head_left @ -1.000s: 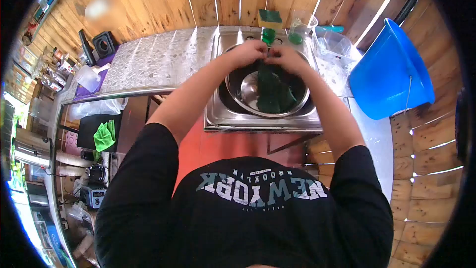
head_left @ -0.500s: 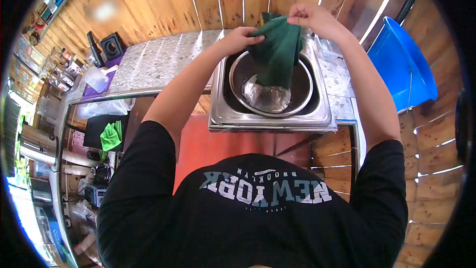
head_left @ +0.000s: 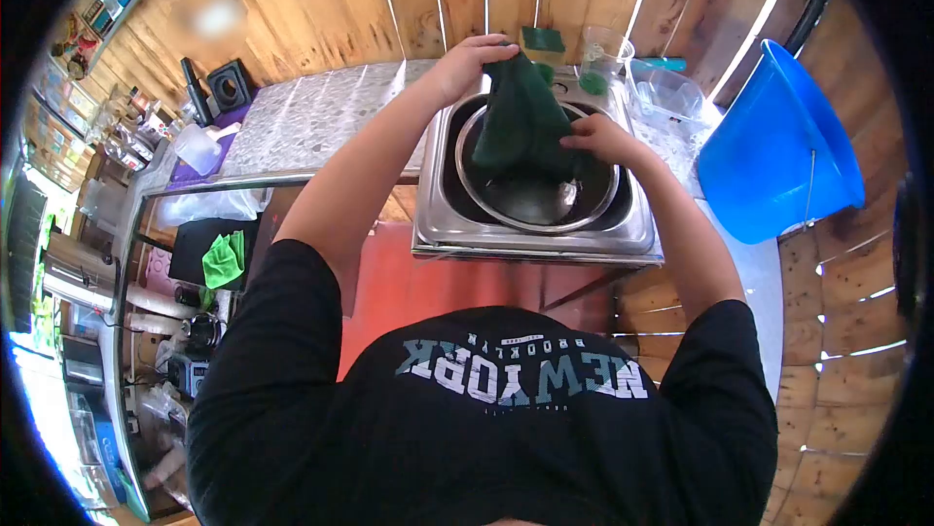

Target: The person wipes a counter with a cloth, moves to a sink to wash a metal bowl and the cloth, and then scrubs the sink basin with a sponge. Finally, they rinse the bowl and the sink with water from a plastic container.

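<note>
Your left hand point(head_left: 469, 69) pinches the green cloth point(head_left: 523, 127) at its top; your right hand point(head_left: 605, 139) pinches its side. It hangs between them, low over the bowl point(head_left: 537, 229); a loose left pinch could drop it in.

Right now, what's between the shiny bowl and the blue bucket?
Between the bowl and the bucket: the sink's rim, a bit of counter, and the right arm crossing above them, seen in the head view.

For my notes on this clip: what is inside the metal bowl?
The front of the bowl shows a shiny patch, perhaps water. The dark green cloth hangs over the back, hiding what lies beneath.
</note>
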A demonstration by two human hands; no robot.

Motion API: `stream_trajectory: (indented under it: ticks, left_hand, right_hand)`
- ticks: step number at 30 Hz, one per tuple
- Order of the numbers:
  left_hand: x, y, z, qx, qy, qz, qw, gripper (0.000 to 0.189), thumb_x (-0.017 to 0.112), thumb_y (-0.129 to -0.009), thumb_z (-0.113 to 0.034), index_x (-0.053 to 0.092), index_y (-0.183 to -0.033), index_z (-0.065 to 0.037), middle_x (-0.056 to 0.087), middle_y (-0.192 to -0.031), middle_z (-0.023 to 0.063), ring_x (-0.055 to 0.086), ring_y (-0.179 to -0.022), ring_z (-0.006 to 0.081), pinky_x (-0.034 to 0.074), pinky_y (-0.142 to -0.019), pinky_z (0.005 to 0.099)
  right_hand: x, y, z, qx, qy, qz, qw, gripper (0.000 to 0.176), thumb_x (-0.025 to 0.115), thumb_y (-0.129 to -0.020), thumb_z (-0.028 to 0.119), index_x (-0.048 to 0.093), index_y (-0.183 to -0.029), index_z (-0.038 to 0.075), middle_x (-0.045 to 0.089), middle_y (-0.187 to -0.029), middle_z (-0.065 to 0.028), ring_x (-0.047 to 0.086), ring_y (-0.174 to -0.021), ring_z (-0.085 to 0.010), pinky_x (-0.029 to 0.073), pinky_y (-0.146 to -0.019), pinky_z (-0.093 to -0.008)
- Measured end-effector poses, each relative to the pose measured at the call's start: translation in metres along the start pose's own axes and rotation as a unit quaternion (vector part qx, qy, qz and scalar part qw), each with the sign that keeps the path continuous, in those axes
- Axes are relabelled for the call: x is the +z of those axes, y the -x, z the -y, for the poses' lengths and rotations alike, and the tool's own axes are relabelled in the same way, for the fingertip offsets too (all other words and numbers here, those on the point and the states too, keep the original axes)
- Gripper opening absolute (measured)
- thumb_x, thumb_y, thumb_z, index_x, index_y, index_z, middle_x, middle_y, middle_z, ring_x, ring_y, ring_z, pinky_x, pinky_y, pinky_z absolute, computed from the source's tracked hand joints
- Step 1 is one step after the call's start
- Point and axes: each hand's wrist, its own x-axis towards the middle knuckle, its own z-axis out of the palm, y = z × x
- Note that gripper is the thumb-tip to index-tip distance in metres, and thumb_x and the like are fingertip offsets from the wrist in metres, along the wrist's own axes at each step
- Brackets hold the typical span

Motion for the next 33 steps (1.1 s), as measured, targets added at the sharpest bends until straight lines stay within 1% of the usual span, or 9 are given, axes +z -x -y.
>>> stream_trajectory:
  ticks: [3, 7, 10, 14, 17, 20, 23, 28, 33]
  left_hand:
    - [-0.018, -0.013, 0.001, -0.004, -0.013, -0.040, 0.999, 0.037, 0.055, -0.087, -0.031, 0.058, -0.113, -0.005, 0.061, -0.100, 0.0020, 0.055, -0.094, 0.0124, 0.039, -0.087, 0.0263]
    - [-0.030, -0.030, -0.020, 0.091, -0.033, -0.042, 0.994, 0.038, 0.055, -0.088, -0.031, 0.054, -0.118, -0.007, 0.059, -0.105, 0.0040, 0.055, -0.094, 0.0161, 0.042, -0.087, 0.0308]
    - [-0.037, -0.051, -0.035, 0.135, 0.001, -0.007, 0.991, 0.036, 0.054, -0.090, -0.032, 0.053, -0.117, -0.008, 0.061, -0.105, 0.0048, 0.057, -0.096, 0.0154, 0.044, -0.087, 0.0337]
    - [-0.029, -0.047, -0.070, 0.130, 0.058, 0.059, 0.988, 0.036, 0.047, -0.094, -0.027, 0.047, -0.121, -0.004, 0.059, -0.109, 0.0074, 0.055, -0.102, 0.0189, 0.043, -0.089, 0.0310]
    - [-0.020, -0.040, -0.076, 0.132, 0.071, 0.058, 0.987, 0.036, 0.047, -0.094, -0.026, 0.047, -0.121, -0.003, 0.058, -0.109, 0.0076, 0.056, -0.100, 0.0193, 0.044, -0.087, 0.0314]
    - [-0.018, -0.042, -0.073, 0.127, 0.084, 0.073, 0.986, 0.035, 0.046, -0.094, -0.025, 0.047, -0.121, -0.003, 0.058, -0.111, 0.0079, 0.056, -0.101, 0.0195, 0.044, -0.088, 0.0312]
    - [-0.017, -0.045, -0.059, 0.104, 0.121, 0.090, 0.983, 0.035, 0.046, -0.094, -0.024, 0.047, -0.123, -0.003, 0.057, -0.113, 0.0081, 0.056, -0.102, 0.0196, 0.044, -0.089, 0.0315]
    - [-0.015, -0.033, -0.049, 0.043, 0.142, 0.066, 0.987, 0.040, 0.050, -0.092, -0.026, 0.046, -0.127, -0.007, 0.057, -0.115, 0.0106, 0.056, -0.102, 0.0202, 0.046, -0.086, 0.0326]
    - [-0.003, -0.010, -0.034, 0.006, 0.184, -0.011, 0.983, 0.031, 0.051, -0.091, -0.029, 0.054, -0.113, -0.007, 0.062, -0.100, 0.0071, 0.060, -0.090, 0.0171, 0.049, -0.080, 0.0347]
  right_hand:
    - [-0.015, 0.002, -0.002, -0.063, -0.068, -0.079, 0.993, 0.029, 0.061, -0.085, 0.028, 0.058, -0.080, -0.001, 0.053, -0.069, -0.0060, 0.048, -0.069, -0.0136, 0.040, -0.065, -0.0308]
    - [-0.064, 0.005, 0.030, -0.086, 0.094, -0.168, 0.978, 0.028, 0.057, -0.087, 0.027, 0.060, -0.087, 0.000, 0.056, -0.073, -0.0051, 0.049, -0.070, -0.0136, 0.040, -0.066, -0.0299]
    - [-0.091, 0.024, 0.081, -0.063, 0.027, -0.178, 0.982, 0.027, 0.054, -0.090, 0.028, 0.061, -0.091, 0.001, 0.058, -0.076, -0.0026, 0.049, -0.068, -0.0116, 0.040, -0.065, -0.0283]
    - [-0.116, 0.017, 0.083, -0.090, -0.083, -0.161, 0.979, 0.031, 0.049, -0.094, 0.031, 0.061, -0.101, 0.004, 0.058, -0.077, 0.0041, 0.049, -0.066, -0.0058, 0.039, -0.061, -0.0234]
    - [-0.134, 0.014, 0.082, -0.048, -0.007, -0.196, 0.979, 0.030, 0.049, -0.094, 0.033, 0.060, -0.103, 0.007, 0.055, -0.073, 0.0068, 0.044, -0.061, -0.0027, 0.035, -0.056, -0.0201]
    - [-0.125, 0.038, 0.116, -0.043, -0.144, -0.193, 0.970, 0.027, 0.048, -0.094, 0.033, 0.060, -0.103, 0.010, 0.051, -0.070, 0.0092, 0.039, -0.057, -0.0007, 0.030, -0.052, -0.0189]
    - [-0.136, 0.041, 0.111, -0.021, -0.084, -0.178, 0.980, 0.026, 0.047, -0.095, 0.034, 0.060, -0.103, 0.013, 0.051, -0.071, 0.0100, 0.038, -0.056, -0.0006, 0.030, -0.052, -0.0189]
    - [-0.131, 0.051, 0.126, -0.006, -0.099, -0.188, 0.977, 0.028, 0.048, -0.094, 0.035, 0.059, -0.105, 0.012, 0.057, -0.078, 0.0073, 0.048, -0.069, -0.0017, 0.037, -0.062, -0.0204]
    - [-0.132, 0.032, 0.092, -0.048, -0.098, -0.208, 0.972, 0.031, 0.049, -0.093, 0.034, 0.061, -0.102, 0.007, 0.061, -0.087, 0.0019, 0.055, -0.083, -0.0085, 0.042, -0.076, -0.0268]
